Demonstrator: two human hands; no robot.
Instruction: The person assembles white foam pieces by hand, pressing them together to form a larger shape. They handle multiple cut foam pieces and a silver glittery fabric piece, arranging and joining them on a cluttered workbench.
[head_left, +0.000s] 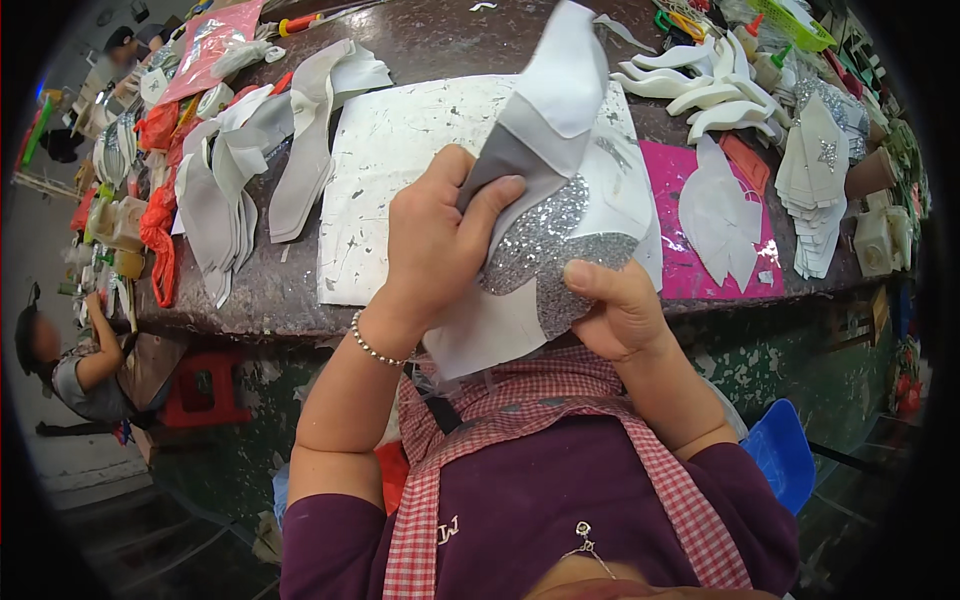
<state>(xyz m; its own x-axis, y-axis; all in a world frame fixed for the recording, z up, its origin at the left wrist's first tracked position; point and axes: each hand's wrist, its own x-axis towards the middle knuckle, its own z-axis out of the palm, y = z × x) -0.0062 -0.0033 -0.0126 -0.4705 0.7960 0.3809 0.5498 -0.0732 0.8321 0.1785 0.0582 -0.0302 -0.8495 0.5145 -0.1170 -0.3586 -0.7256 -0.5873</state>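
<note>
We are leaning over a long, dark, scuffed worktable (430, 45), its ends being hard to make out; a white, rectangular, scratched board (370, 170) is lying there, partly hidden by a limp, curved, white, grey and silver-glitter sheet piece (545, 220) we are holding above its front edge. Our left hand (435, 225) is clasping the grey fold, our right hand (625, 312) pinching the glittery lower side, most fingers hiding behind
</note>
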